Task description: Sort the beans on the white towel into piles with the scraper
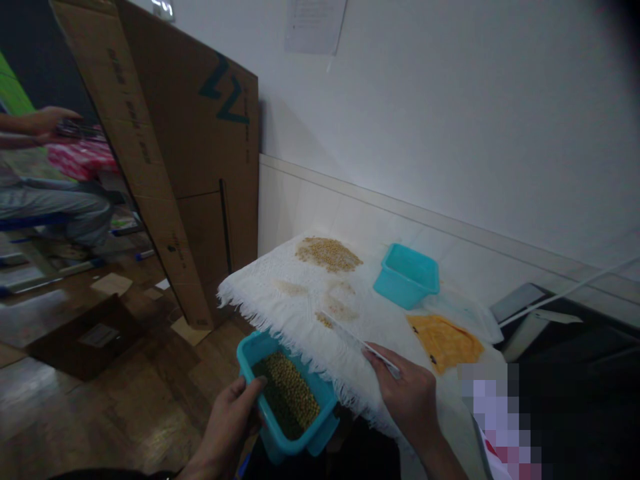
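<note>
My left hand (230, 417) grips the near left rim of a teal plastic tub (280, 450), its thumb over the edge. Inside lie yellowish soybeans (295, 390) beside a dark green layer that looks like small beans. The tub is just below the fringed edge of a white cloth (260, 280). My right hand (407, 393) is closed round a long, thin, pale strip (353, 335), whose far tip touches or nearly touches a small cluster of soybeans (324, 320) on the cloth. Farther back spreads a larger soybean pile (330, 253).
A second teal tub (407, 273) stands on the cloth near the wall, with a yellow cloth (445, 341) and a clear lid (465, 310) beside it. A tall cardboard box (200, 133) rises at left. Beyond it, another person's hands (45, 123) are visible.
</note>
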`<state>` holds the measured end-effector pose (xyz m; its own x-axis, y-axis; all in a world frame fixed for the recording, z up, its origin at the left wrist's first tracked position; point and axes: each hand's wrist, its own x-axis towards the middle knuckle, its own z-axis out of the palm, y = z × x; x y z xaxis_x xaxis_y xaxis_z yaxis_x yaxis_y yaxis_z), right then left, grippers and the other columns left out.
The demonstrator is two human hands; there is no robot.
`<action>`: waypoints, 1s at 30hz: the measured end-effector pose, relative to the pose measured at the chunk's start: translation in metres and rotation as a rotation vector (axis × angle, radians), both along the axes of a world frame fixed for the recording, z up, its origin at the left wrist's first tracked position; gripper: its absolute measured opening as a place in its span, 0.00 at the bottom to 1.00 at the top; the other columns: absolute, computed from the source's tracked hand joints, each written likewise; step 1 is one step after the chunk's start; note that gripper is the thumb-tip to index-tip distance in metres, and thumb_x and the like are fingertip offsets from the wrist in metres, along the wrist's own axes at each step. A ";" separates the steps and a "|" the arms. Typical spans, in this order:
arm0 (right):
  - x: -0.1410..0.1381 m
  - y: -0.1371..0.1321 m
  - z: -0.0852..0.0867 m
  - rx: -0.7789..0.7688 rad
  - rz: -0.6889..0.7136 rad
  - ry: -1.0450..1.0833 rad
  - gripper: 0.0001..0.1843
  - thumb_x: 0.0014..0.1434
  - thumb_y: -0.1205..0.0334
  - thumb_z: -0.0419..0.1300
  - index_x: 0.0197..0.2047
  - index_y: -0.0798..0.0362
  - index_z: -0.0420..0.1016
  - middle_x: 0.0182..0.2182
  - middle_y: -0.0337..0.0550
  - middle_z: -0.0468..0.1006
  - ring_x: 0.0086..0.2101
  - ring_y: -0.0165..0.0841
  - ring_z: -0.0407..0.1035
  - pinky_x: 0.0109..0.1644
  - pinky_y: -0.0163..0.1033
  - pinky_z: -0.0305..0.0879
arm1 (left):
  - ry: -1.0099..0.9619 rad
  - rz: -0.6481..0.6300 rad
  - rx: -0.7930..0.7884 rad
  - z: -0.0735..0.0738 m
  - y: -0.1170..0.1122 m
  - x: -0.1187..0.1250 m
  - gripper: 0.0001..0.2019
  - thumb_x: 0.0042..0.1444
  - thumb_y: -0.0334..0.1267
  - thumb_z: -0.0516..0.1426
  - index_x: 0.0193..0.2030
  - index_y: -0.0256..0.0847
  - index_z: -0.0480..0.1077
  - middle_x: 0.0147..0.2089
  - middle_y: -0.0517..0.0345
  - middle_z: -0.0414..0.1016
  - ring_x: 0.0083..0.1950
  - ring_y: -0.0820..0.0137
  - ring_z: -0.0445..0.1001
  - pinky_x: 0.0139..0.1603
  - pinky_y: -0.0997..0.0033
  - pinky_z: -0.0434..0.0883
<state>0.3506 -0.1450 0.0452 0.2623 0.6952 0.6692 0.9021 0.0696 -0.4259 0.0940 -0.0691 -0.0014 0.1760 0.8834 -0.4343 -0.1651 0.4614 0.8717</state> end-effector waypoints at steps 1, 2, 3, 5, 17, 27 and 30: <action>-0.001 -0.002 0.000 -0.005 -0.005 -0.003 0.13 0.63 0.55 0.59 0.38 0.48 0.85 0.35 0.42 0.86 0.34 0.37 0.82 0.41 0.37 0.79 | -0.008 -0.004 -0.003 0.001 0.000 0.000 0.18 0.42 0.52 0.66 0.20 0.41 0.67 0.14 0.68 0.62 0.16 0.78 0.57 0.17 0.77 0.53; -0.001 -0.003 0.000 -0.008 -0.021 -0.002 0.14 0.63 0.54 0.59 0.38 0.47 0.85 0.35 0.41 0.86 0.34 0.38 0.82 0.41 0.37 0.79 | -0.015 -0.006 -0.007 0.002 -0.001 0.001 0.18 0.41 0.51 0.66 0.20 0.41 0.67 0.14 0.68 0.62 0.16 0.78 0.57 0.17 0.77 0.53; -0.002 -0.005 0.000 -0.010 -0.045 -0.001 0.14 0.64 0.53 0.58 0.38 0.47 0.85 0.35 0.41 0.86 0.34 0.38 0.82 0.41 0.38 0.79 | -0.016 -0.005 -0.009 0.002 -0.001 0.001 0.18 0.41 0.51 0.66 0.20 0.41 0.67 0.14 0.68 0.62 0.16 0.78 0.57 0.17 0.77 0.53; -0.003 -0.010 0.001 -0.016 -0.099 -0.004 0.15 0.63 0.51 0.58 0.37 0.46 0.86 0.34 0.41 0.86 0.33 0.38 0.82 0.41 0.38 0.79 | -0.008 0.007 -0.011 0.002 -0.001 0.002 0.18 0.40 0.51 0.67 0.19 0.42 0.67 0.14 0.69 0.62 0.15 0.78 0.57 0.17 0.76 0.53; -0.005 -0.034 -0.001 -0.117 -0.173 -0.079 0.22 0.66 0.46 0.53 0.36 0.45 0.86 0.34 0.40 0.86 0.33 0.38 0.82 0.38 0.37 0.79 | -0.007 0.009 -0.060 0.005 -0.004 0.005 0.19 0.37 0.52 0.68 0.20 0.40 0.69 0.15 0.66 0.64 0.17 0.77 0.59 0.19 0.77 0.56; -0.015 -0.035 0.008 -0.116 -0.146 -0.110 0.23 0.67 0.46 0.52 0.36 0.47 0.86 0.31 0.38 0.86 0.31 0.36 0.82 0.37 0.33 0.78 | 0.017 -0.001 -0.006 0.004 -0.004 0.005 0.19 0.39 0.53 0.67 0.18 0.41 0.67 0.14 0.67 0.62 0.16 0.77 0.57 0.17 0.76 0.53; -0.015 -0.037 0.008 -0.093 -0.111 -0.151 0.20 0.67 0.49 0.53 0.36 0.46 0.85 0.32 0.38 0.86 0.31 0.36 0.82 0.38 0.33 0.78 | 0.003 -0.007 -0.001 -0.002 -0.003 0.004 0.19 0.40 0.53 0.67 0.20 0.41 0.68 0.15 0.67 0.63 0.16 0.77 0.58 0.17 0.76 0.54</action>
<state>0.3353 -0.1815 0.0529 0.2422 0.7283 0.6410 0.9561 -0.0668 -0.2854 0.0976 -0.0724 -0.0030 0.1807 0.8818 -0.4356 -0.1589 0.4633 0.8718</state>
